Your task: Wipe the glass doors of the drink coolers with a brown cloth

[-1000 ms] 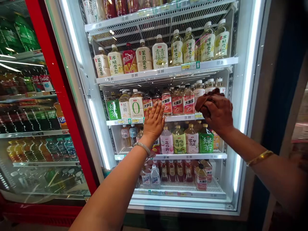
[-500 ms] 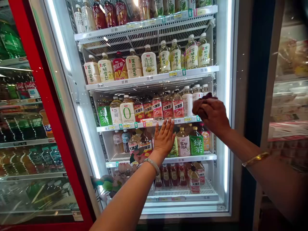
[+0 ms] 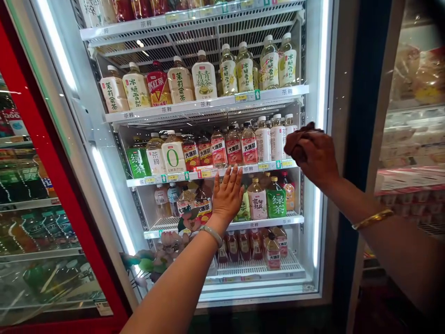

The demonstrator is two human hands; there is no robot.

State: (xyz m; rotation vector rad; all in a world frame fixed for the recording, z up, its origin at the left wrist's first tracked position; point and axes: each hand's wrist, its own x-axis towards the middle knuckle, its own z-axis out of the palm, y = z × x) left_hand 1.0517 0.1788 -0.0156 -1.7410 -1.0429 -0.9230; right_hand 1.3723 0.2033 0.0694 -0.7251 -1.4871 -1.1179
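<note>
My left hand (image 3: pixel 227 195) lies flat with fingers stretched against the glass door (image 3: pixel 208 301) of a lit drinks fridge, in front of the middle shelves. A pale bangle circles that wrist. Higher and to the right, my right hand (image 3: pixel 320 157) is closed around a crumpled dark brown cloth (image 3: pixel 297 139), held at the glass near the door's right side. A gold bracelet (image 3: pixel 373 219) sits on the right wrist. Behind the glass stand rows of bottled teas, among them a green-labelled bottle (image 3: pixel 277 199) and a pink-labelled bottle (image 3: pixel 257 198).
A red-framed fridge (image 3: pixel 79 222) with more bottles stands at the left. Right of the glass door runs a dark upright (image 3: pixel 363 93), then shelves of packaged goods (image 3: pixel 410 176). Pinkish flowers with green leaves (image 3: pixel 149 264) show at the lower left of the glass.
My right hand and the cloth have moved right across the glass, toward the door's right frame. The left hand stays on about the same spot of glass while the view has shifted.
</note>
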